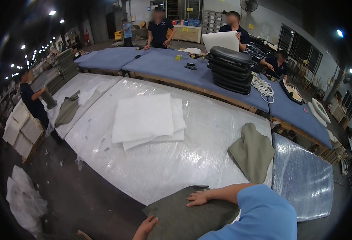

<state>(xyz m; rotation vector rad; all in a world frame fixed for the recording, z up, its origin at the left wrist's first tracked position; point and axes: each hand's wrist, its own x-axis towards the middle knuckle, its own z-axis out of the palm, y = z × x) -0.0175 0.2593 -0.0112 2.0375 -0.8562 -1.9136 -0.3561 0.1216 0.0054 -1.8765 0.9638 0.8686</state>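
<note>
A plump olive-green fabric cushion (188,220) lies at the near edge of the plastic-covered table, close to my body. My right hand (198,198) rests flat on its top, fingers spread. At the cushion's left side, my left hand (147,225) grips the edge, its fingers bent against the fabric; the underside of that hand is hidden. Farther right on the table lies a limp olive fabric cover (252,153), partly folded. A stack of white padding sheets (146,118) sits mid-table, its layers askew.
Beyond the plastic-covered table (92,148) runs a long blue-topped table (172,66) with stacked black seat pads (230,72) and coiled white rope (262,88). Several people work around it. Clear plastic (26,200) lies on the floor at left; a wrapped panel (302,176) is at right.
</note>
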